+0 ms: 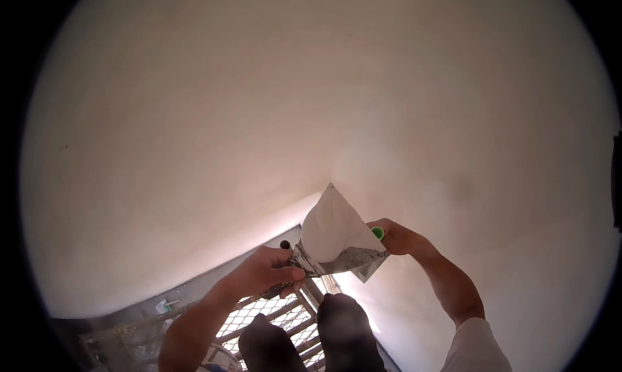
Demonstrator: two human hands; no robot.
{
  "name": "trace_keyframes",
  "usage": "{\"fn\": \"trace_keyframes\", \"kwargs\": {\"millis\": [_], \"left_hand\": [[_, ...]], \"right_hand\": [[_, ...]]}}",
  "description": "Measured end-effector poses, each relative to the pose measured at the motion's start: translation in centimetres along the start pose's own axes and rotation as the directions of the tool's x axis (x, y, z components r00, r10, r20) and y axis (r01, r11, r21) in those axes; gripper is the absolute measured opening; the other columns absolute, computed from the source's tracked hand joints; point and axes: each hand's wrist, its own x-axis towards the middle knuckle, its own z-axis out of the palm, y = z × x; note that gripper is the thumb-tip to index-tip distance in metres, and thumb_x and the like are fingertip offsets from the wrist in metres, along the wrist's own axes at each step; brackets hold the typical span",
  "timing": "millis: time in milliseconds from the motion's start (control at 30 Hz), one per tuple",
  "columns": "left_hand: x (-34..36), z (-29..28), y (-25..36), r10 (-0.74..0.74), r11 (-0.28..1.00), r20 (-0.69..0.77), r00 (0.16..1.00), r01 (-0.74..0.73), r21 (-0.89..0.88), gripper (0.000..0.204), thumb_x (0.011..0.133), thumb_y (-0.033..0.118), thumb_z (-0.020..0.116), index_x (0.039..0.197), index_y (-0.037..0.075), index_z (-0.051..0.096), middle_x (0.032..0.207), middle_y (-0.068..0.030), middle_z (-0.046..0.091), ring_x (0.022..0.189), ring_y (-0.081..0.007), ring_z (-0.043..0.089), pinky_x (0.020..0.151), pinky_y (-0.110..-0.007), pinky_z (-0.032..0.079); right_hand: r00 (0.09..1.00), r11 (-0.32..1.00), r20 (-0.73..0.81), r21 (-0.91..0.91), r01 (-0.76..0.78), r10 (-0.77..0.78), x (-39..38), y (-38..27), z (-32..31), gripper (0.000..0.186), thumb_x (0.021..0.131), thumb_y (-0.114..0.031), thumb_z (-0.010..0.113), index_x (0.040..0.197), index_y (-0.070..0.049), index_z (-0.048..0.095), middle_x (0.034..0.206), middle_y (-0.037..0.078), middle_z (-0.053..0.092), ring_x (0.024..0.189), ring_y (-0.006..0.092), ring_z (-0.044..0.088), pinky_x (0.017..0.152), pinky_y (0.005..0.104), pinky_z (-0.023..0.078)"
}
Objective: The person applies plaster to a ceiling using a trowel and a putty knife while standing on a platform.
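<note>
A heap of white paste (330, 229) lies on a flat metal plate (353, 260) in front of me, its bare part smeared grey. My right hand (395, 236) is closed at the plate's right side around a green handle (377, 232), whose round end shows. At the left, my left hand (269, 270) grips a scraper with a stained metal blade (306, 260). This blade meets the lower left edge of the paste. The left hand's fingers partly hide the scraper's dark handle.
A large pale wall (259, 113) fills most of the view. Below are my dark-clad legs (343, 326) above a window with a lattice grille (291, 323) and bars. A white bucket-like container (220, 359) is partly hidden by my left forearm. Small items (167, 304) lie on the ledge at left.
</note>
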Motion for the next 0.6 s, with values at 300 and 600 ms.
{"fn": "trace_keyframes", "kwargs": {"millis": [300,600], "left_hand": [[-9.8,-4.2,4.7,-0.081,0.987,-0.015,0.997,0.082,0.137,0.026,0.095,0.026,0.069,0.083,0.004,0.067,0.064,0.0006,0.062,0.058,-0.0053,0.053,0.052,-0.026,0.040],[-24.5,-7.7,-7.4,0.023,0.968,-0.730,0.683,0.166,0.186,0.020,0.081,0.018,0.073,0.083,-0.002,0.069,0.072,-0.0052,0.069,0.065,-0.0081,0.061,0.060,-0.028,0.048]], "right_hand": [[0.959,0.645,-0.205,0.710,0.282,-0.194,1.9,-11.7,-1.1,0.030,0.095,-0.020,0.068,0.121,-0.006,0.062,0.110,0.006,0.067,0.098,0.0181,0.066,0.083,0.0336,0.056],[0.956,0.823,-0.211,0.565,-0.052,0.206,10.4,0.0,12.2,0.015,0.083,0.003,0.066,0.096,0.000,0.061,0.091,0.010,0.067,0.080,0.0165,0.065,0.069,0.0308,0.052]]}}
